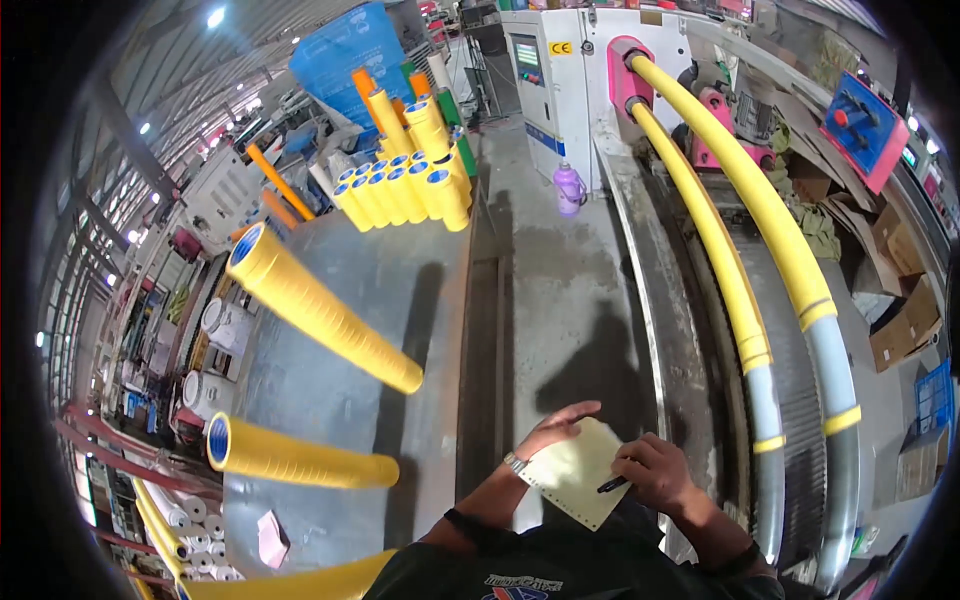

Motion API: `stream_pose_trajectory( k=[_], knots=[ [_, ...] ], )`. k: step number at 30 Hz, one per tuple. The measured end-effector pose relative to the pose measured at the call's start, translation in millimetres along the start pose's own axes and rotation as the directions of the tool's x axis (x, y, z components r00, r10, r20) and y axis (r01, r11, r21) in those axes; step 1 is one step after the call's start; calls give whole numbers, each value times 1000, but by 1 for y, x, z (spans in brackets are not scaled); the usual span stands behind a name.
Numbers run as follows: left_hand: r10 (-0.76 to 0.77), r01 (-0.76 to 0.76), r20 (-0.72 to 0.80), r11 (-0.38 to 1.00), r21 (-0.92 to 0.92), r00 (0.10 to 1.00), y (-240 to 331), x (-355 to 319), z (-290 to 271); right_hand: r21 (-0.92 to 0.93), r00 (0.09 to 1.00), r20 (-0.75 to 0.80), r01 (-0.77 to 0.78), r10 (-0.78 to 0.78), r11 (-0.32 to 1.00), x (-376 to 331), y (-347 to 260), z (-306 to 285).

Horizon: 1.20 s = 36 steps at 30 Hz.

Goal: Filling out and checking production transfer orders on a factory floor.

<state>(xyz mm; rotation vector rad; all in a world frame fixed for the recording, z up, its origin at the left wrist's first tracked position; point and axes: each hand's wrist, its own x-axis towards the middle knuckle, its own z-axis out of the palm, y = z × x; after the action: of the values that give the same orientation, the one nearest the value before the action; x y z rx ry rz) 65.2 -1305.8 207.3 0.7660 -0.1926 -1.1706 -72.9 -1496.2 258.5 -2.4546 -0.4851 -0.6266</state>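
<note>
In front of my body, my left hand [552, 432] supports a pale yellow sheet of paper [570, 475] with a row of small holes along its lower edge. The thumb and fingers are at the sheet's upper left, and a watch sits on that wrist. My right hand [655, 472] is closed around a black pen [611, 485], whose tip end lies over the right side of the sheet. Any writing on the paper is too washed out to make out.
Yellow rolls [330, 315] stand on the grey table [330, 395] at left, with several grouped at its far end. Two long yellow-wrapped tubes [710, 220] run from a white machine [565, 60] along my right. A purple flask [569, 190] stands on the floor ahead.
</note>
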Motion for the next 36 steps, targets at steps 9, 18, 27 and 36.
stream_pose_trajectory(
  k=[9, 18, 27, 36],
  knots=[
    [384, -357, -212, 921, 154, 899, 135, 155, -54, 120, 975, -155, -139, 157, 983, 171, 210, -13],
    [665, -512, -324, 735, 445, 672, 290, 317, -92, 829, 673, 289, -532, 681, 174, 342, 407, 45],
    [652, -379, -113, 564, 734, 750, 472, 526, -158, 960, 700, 245, -272, 670, -67, 480, 596, 62],
    [541, -397, 124, 425, 814, 832, 615, 710, -192, 964, 713, -13, -177, 701, 198, 634, 739, -12]
  ],
)
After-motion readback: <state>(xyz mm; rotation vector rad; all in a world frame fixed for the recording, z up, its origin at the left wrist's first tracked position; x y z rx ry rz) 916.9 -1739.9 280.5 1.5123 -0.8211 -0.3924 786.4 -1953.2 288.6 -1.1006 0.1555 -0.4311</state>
